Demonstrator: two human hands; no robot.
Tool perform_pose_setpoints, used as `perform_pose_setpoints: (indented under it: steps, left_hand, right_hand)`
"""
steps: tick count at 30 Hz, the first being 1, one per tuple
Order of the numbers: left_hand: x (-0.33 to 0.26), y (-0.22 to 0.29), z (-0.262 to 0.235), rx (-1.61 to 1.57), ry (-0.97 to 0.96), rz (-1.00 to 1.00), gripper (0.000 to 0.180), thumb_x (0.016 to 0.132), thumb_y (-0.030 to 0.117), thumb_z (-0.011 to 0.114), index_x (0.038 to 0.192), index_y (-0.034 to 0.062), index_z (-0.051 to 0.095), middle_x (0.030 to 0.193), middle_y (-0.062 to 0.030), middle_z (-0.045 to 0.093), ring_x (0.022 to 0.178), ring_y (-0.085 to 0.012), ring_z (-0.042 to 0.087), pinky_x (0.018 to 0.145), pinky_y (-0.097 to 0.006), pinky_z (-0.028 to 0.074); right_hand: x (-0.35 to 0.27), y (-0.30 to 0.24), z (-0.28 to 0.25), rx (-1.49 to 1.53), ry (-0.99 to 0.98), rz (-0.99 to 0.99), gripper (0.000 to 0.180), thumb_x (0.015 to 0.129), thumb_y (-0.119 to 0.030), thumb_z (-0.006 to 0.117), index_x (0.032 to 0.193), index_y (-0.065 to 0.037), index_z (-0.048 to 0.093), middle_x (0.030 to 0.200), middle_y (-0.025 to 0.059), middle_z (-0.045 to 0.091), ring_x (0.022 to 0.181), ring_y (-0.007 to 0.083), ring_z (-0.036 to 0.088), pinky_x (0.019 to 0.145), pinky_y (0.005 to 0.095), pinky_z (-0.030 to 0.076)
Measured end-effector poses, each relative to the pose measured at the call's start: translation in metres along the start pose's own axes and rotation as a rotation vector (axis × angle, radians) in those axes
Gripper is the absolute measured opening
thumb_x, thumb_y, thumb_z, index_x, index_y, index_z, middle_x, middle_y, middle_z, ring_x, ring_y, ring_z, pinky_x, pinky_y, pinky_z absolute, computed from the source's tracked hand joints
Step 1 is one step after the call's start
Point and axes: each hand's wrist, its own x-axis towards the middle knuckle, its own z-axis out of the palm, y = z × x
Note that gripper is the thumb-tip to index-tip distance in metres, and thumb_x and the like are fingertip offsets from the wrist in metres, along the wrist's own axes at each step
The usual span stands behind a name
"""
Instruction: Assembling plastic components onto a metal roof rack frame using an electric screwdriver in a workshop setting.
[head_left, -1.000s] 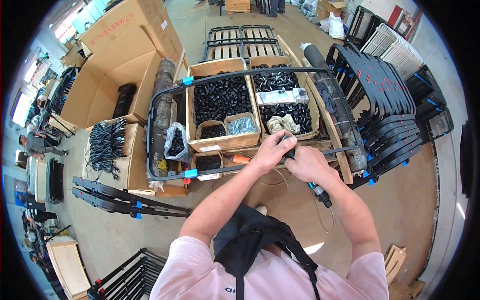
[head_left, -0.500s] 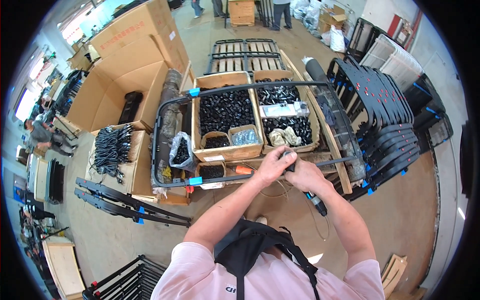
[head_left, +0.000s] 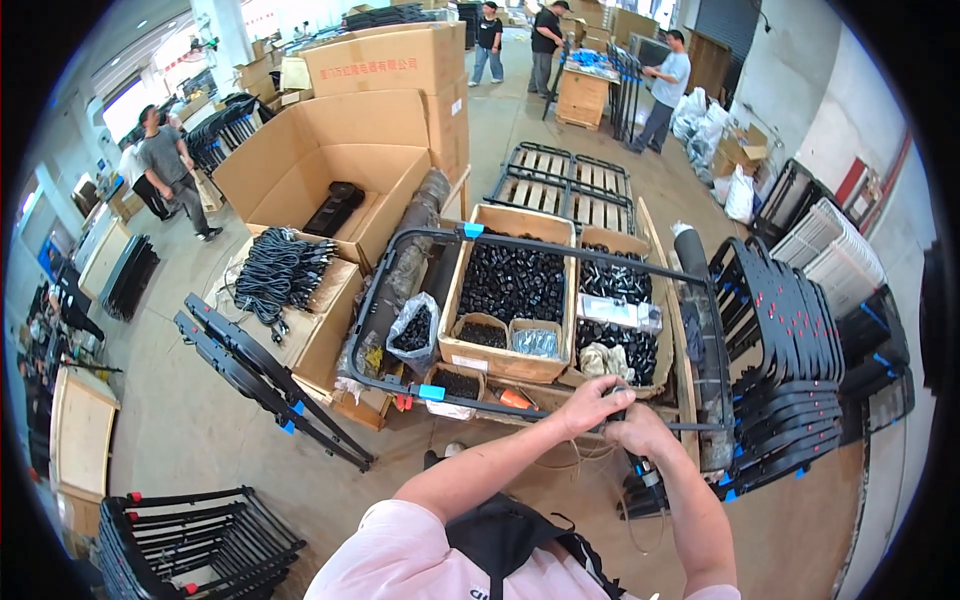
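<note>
A black tubular metal frame (head_left: 560, 247) with blue tape pieces lies across open boxes of small black parts. Both hands meet at its near bar, right of centre. My left hand (head_left: 590, 405) is closed there with its thumb on top; a dark piece shows under the thumb, but I cannot make out what it is. Right beside it, my right hand (head_left: 643, 432) is wrapped round a black power screwdriver (head_left: 650, 474) with a blue band. Its body and cable hang below the hand, while its tip is hidden by the hands.
Beneath the frame, a large box (head_left: 465, 372) holds black plastic parts, next to a bag of parts (head_left: 412, 330). Coiled cables (head_left: 284, 272) sit on a carton at left. Stacked black frames (head_left: 780, 330) stand at right. Several people are farther off.
The view has swung up and left, so the bench appears lower and farther right, with more of the far room visible. Both hands remain together at the frame's near bar.
</note>
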Motion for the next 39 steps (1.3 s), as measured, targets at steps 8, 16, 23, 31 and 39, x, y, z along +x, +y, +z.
perform_pose_setpoints:
  steps: [8,16,23,31,39]
  left_hand:
    - [0.012,0.025,0.005,0.126,0.096,0.167,0.030,0.098,0.031,0.068,0.103,0.0009,0.067,0.094,-0.0046,0.064,0.090,-0.0131,0.057,0.082,-0.032,0.050]
    - [0.019,0.143,-0.101,0.395,0.277,0.705,0.018,0.094,0.021,0.066,0.086,0.0049,0.064,0.109,-0.0117,0.057,0.107,-0.0306,0.052,0.101,-0.042,0.039]
    - [0.015,0.038,-0.259,-0.167,0.521,-0.359,0.071,0.102,0.064,0.057,0.116,-0.0054,0.066,0.108,-0.0137,0.068,0.098,-0.0201,0.065,0.086,-0.035,0.052]
    - [0.029,0.025,-0.369,0.660,0.811,-0.490,0.069,0.096,0.064,0.063,0.109,-0.0034,0.063,0.109,-0.0301,0.072,0.107,-0.0466,0.069,0.093,-0.051,0.053]
    - [0.066,-0.009,-0.420,0.763,0.899,-0.412,0.064,0.098,0.058,0.061,0.108,-0.0052,0.064,0.109,-0.0333,0.070,0.109,-0.0507,0.066,0.094,-0.055,0.052]
  right_hand:
    - [-0.014,-0.033,-0.026,-0.121,0.008,-0.015,0.052,0.079,-0.031,0.072,0.119,0.003,0.069,0.106,0.0266,0.075,0.099,0.0398,0.073,0.086,0.0451,0.056]
    - [0.031,-0.139,-0.049,0.161,0.046,-0.227,0.070,0.080,-0.028,0.079,0.139,-0.003,0.052,0.100,0.0245,0.075,0.092,0.0316,0.076,0.085,0.0427,0.058]
    - [0.161,-0.177,0.058,-0.399,0.143,-0.402,0.079,0.077,-0.026,0.078,0.147,-0.007,0.048,0.115,0.0282,0.071,0.101,0.0469,0.071,0.094,0.0534,0.057]
    - [0.295,-0.204,0.140,-0.479,0.163,-0.624,0.077,0.077,-0.022,0.082,0.139,0.005,0.046,0.107,0.0256,0.070,0.089,0.0405,0.074,0.074,0.0474,0.062]
    - [0.367,-0.208,0.160,-0.492,0.116,-0.551,0.077,0.076,-0.029,0.081,0.139,0.001,0.048,0.110,0.0237,0.070,0.095,0.0417,0.073,0.081,0.0500,0.061]
